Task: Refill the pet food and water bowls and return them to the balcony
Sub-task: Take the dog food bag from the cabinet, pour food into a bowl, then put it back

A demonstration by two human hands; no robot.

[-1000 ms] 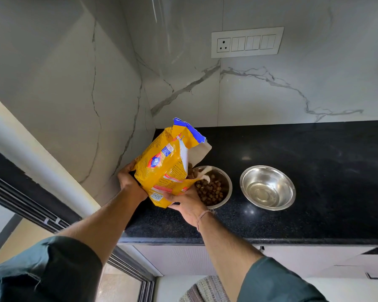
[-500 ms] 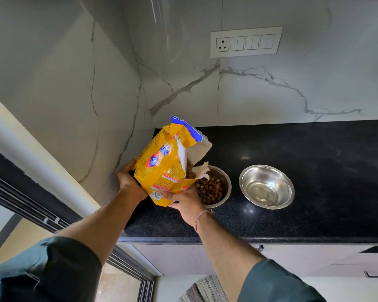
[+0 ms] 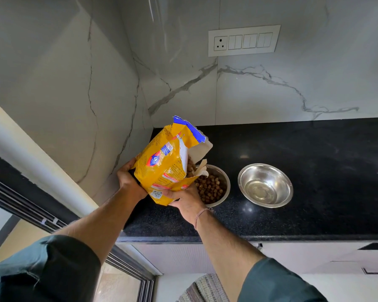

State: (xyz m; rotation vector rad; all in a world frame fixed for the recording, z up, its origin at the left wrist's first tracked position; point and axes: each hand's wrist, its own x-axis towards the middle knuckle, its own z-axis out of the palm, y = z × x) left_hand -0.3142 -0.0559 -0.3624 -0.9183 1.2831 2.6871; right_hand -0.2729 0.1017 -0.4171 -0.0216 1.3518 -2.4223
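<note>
A yellow pet food bag (image 3: 164,164) with a torn blue top tilts to the right, its open mouth over a steel bowl (image 3: 225,184) partly filled with brown kibble (image 3: 210,188). My left hand (image 3: 129,182) grips the bag's back lower corner. My right hand (image 3: 186,199) holds the bag from below at its front edge, beside the bowl. Kibble shows inside the bag's mouth. A second steel bowl (image 3: 265,185) stands to the right with a little water in its bottom.
Both bowls sit on a black granite counter (image 3: 314,171) in the corner of marble walls. A switch panel (image 3: 243,40) is on the back wall. A sliding door frame (image 3: 31,212) runs at lower left, and a striped mat (image 3: 205,288) lies on the floor.
The bag has risen a little and the kibble in the bowl has grown. Both hands keep their hold.
</note>
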